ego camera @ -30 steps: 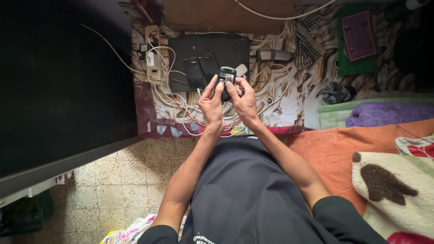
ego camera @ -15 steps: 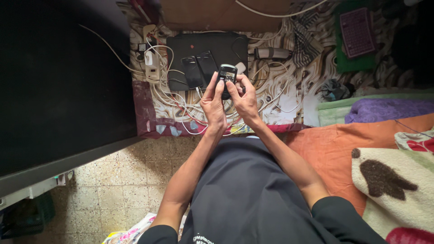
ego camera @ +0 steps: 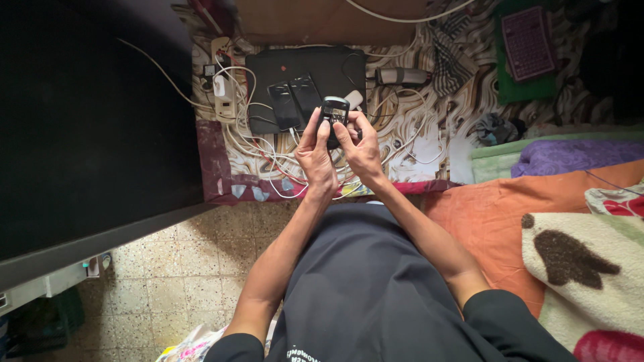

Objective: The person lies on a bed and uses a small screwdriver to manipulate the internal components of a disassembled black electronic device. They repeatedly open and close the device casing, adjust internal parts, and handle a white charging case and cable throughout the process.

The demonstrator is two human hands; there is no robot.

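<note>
Above a patterned cloth strewn with white cables, both hands meet around a small black handheld device with a pale screen point(ego camera: 334, 111). Its left hand point(ego camera: 316, 153) curls closed on the device's left edge, thumb up along the side; the right hand point(ego camera: 362, 149) grips the other edge, thumb bent over the lower front, so the work looks to be at the pressing or fiddling stage, which calls for a steady two-handed hold. Just beyond the device lies a flat black rectangular case point(ego camera: 305, 87) with two dark phones point(ego camera: 295, 102) resting on it. A white power strip point(ego camera: 221, 87) sits to the left. Far right, a green rectangular mat bears a purple card-like panel point(ego camera: 528, 41); any markings are too small to tell. An orange blanket point(ego camera: 496, 214) spreads at lower right.
</note>
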